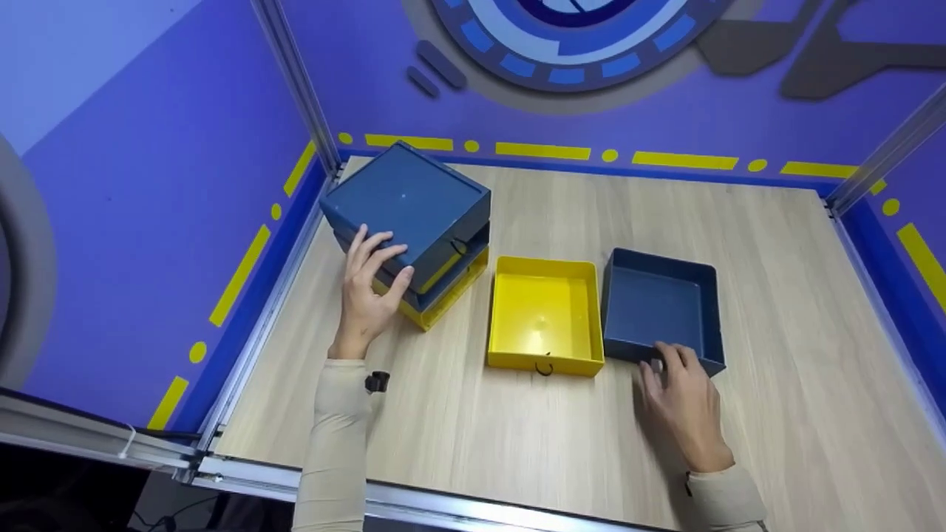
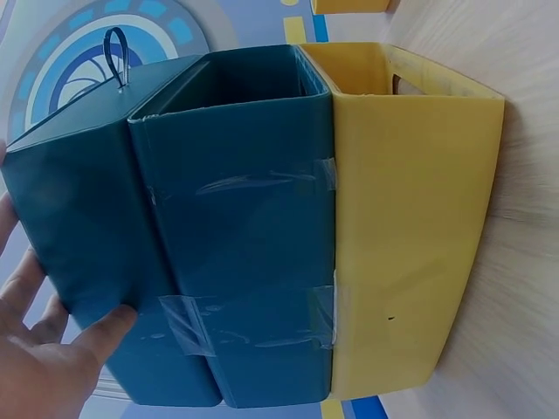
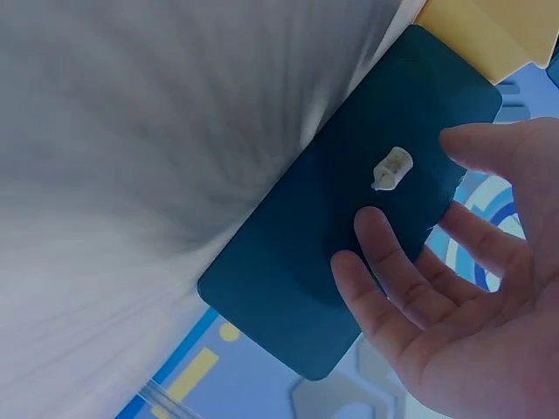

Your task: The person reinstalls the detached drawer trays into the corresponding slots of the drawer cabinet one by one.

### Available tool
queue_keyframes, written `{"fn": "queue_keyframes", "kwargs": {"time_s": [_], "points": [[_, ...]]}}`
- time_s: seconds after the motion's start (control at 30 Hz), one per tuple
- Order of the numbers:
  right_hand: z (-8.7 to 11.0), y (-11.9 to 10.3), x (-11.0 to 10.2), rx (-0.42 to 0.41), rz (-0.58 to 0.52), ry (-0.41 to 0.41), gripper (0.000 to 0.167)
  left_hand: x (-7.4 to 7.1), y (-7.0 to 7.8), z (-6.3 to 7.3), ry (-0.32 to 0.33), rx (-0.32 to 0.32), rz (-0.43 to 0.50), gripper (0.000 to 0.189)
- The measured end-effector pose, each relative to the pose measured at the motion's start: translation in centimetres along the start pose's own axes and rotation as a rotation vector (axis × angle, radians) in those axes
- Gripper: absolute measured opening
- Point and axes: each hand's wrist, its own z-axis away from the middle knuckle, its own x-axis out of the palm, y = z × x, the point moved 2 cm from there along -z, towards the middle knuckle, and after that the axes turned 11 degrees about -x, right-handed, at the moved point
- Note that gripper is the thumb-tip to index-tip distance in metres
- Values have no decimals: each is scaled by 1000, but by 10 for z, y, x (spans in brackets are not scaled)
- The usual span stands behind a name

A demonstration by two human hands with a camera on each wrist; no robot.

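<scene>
Touching boxes point(image 1: 406, 196), left hand point(image 1: 367, 288) spread; right hand point(image 1: 686, 403), fingers parted, at dark tray point(image 1: 656, 304).
Seemingly taking hold; moving it calls for pinching.

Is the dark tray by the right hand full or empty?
Empty: the head view looks into the dark tray, and its visible floor is bare.

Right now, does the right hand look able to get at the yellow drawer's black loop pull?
Probably yes. The right hand is to its right, at the dark blue drawer, and the black loop pull sits on the near side of the yellow drawer, with nothing visible standing between.
</scene>
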Motion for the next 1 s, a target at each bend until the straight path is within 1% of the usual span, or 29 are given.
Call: {"fn": "queue_keyframes", "kwargs": {"time_s": [0.07, 0.17, 0.3, 0.5, 0.67, 0.8, 0.9, 1.0], "points": [[0, 0, 1, 14, 0, -1, 40, -1, 0, 1, 1, -4, 2, 30], [0, 1, 1, 37, 3, 18, 40, -1, 0, 3, 3, -9, 4, 30], [0, 3, -1, 59, 3, 74, 39, -1, 0, 3, 4, -9, 8, 30], [-4, 9, -4, 72, -21, 161, 40, 1, 2, -1, 4, 0, 8, 30], [-11, 12, -6, 41, -29, 221, 39, 3, 2, -3, 7, -6, 5, 30], [-22, 11, -10, -10, -77, 282, 35, 3, 2, -4, 4, -7, 2, 30], [-30, 5, -12, -32, -111, 295, 33, 2, 2, -4, 3, -8, -5, 30], [-36, -5, -12, -41, -152, 285, 33, 0, 0, -1, 8, -15, -7, 30]]}}
